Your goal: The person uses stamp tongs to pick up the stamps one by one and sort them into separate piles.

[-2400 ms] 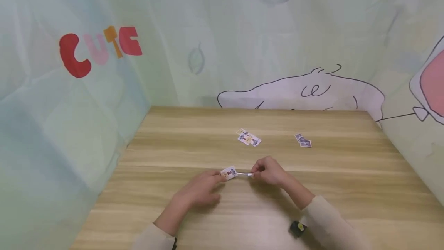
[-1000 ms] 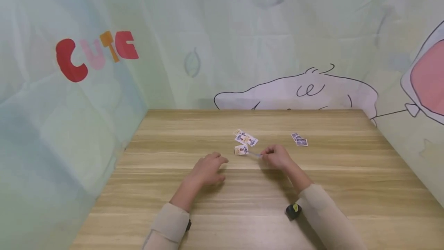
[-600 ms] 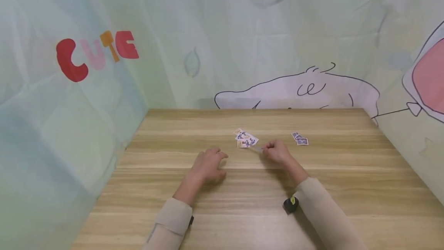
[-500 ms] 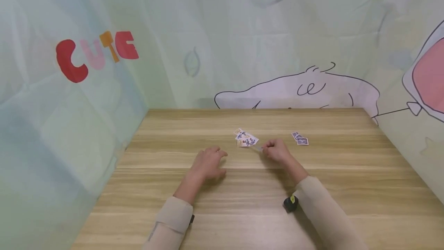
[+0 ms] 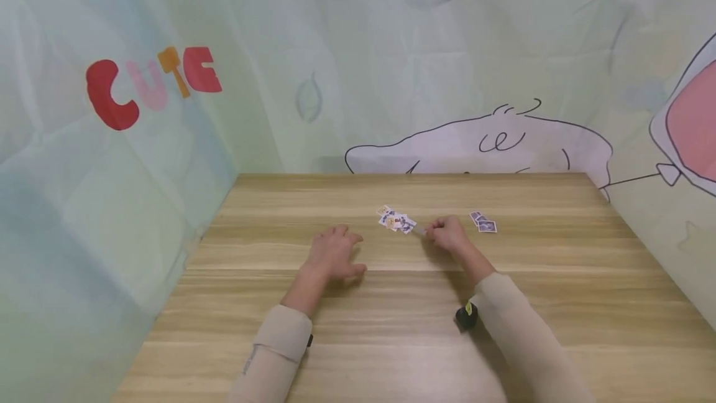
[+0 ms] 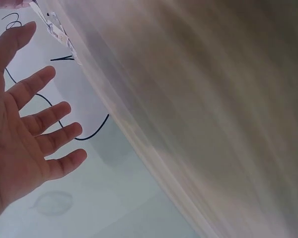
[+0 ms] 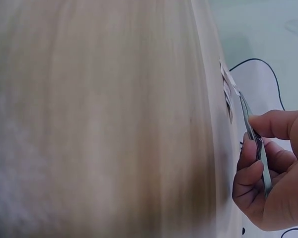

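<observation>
My right hand (image 5: 447,233) pinches a pair of metal tweezers (image 7: 247,114) between thumb and fingers. The tweezers' tips are at the edge of a small printed card (image 7: 230,79), which lies over or close above a loose pile of similar cards (image 5: 407,227) at the back middle of the table. In the head view this card overlaps the pile. My left hand (image 5: 331,252) is held low over the wood, left of the pile, fingers spread and holding nothing. Its palm and separate fingers show in the left wrist view.
Right of my right hand lies a second small group of dark-faced cards (image 5: 486,226). A wooden table (image 5: 268,204) spreads beneath, with a printed cloth backdrop (image 5: 279,79) behind and at the sides. A black wrist device (image 5: 467,316) hangs by the right sleeve.
From near the left hand, the tweezers have carried the small card away and up to the back pile, where it now overlaps the others. The left hand let go of it and moved forward.
</observation>
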The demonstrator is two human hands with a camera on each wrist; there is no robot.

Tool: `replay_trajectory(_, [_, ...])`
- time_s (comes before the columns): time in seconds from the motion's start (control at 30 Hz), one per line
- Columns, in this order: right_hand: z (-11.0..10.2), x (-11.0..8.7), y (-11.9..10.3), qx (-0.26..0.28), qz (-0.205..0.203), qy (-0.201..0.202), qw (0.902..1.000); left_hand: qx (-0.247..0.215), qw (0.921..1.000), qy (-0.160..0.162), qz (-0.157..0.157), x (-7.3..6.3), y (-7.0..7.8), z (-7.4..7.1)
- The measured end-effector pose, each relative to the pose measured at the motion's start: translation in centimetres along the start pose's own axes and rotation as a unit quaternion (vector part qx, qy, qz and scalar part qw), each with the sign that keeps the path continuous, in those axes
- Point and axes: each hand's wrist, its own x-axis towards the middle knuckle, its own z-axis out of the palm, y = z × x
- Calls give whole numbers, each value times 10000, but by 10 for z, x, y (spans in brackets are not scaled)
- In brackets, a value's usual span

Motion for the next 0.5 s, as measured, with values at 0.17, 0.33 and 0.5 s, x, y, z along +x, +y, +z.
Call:
replay_trajectory(0.17, [-1,4,2,-131,-79,42,9999,51,9999,-27,-82,1,-4,1])
replay_trajectory(0.33, [-2,3,2,-296,-81,66,9995,-77,9998,-95,-142,1,-5,1])
replay_trajectory(0.5, [-4,1,3,-600,-217,173,9978,-5,9997,-124,-230,0,-5,-1])
